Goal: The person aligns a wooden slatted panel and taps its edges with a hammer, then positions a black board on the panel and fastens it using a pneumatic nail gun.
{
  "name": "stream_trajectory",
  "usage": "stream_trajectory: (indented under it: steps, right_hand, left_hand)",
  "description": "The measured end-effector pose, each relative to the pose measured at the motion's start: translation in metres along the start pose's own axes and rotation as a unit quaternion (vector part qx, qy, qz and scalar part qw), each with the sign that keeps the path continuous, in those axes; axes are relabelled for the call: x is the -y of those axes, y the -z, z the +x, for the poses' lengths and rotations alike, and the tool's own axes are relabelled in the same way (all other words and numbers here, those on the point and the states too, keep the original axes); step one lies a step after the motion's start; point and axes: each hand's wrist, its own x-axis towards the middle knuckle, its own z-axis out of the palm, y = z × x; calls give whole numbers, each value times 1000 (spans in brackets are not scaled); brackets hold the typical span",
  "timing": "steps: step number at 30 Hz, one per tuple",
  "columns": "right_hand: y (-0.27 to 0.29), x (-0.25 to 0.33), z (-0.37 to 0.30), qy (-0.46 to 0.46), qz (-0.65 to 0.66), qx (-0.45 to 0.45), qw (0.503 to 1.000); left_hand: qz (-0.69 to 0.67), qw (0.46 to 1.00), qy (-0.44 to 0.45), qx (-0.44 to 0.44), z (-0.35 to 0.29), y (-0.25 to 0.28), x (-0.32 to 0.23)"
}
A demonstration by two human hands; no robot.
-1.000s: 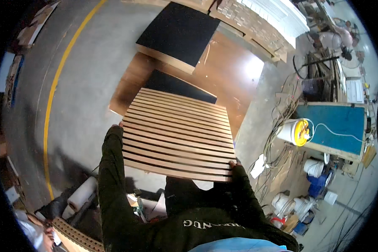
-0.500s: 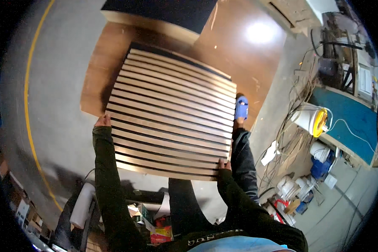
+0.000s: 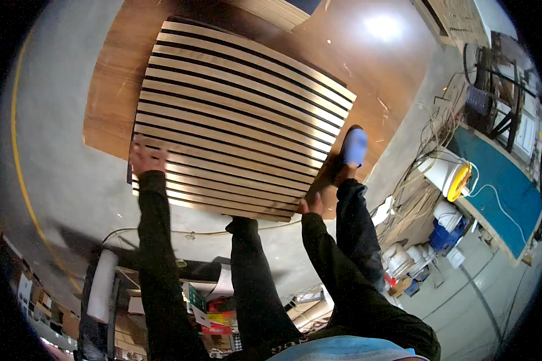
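A slatted wooden panel (image 3: 235, 123), pale strips with black gaps between them, lies over a brown board on the floor, slightly turned. A dark edge shows beneath it on the left. My left hand (image 3: 149, 157) rests on or just above the slats at the panel's left edge, fingers spread and a little blurred. Beside the near right corner is my right hand (image 3: 312, 206), its fingers stretched out and loose. Whether its fingertips touch the panel's edge I cannot tell.
Brown board (image 3: 105, 114) surrounds the panel. My foot in a blue slipper (image 3: 355, 147) stands right of it. Pale stacked panels (image 3: 277, 12) lie at the far side. Tangled cables (image 3: 412, 174) and a white bucket with a yellow rim (image 3: 457, 182) are on the right.
The panel has come down and away from me, turning slightly. My left hand has left its grip on the edge and spread over the slats; my right hand has loosened at the corner.
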Motion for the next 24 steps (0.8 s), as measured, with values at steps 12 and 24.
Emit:
stream_trajectory:
  steps: [12,24]
  right_hand:
    - [-49,475,300,-3,269,105,957]
    - [-23,449,303,-2,437,139,888]
  left_hand:
    - [104,933,89,334,-28,49,-80]
    - [100,939,88,316,-26,51,-87]
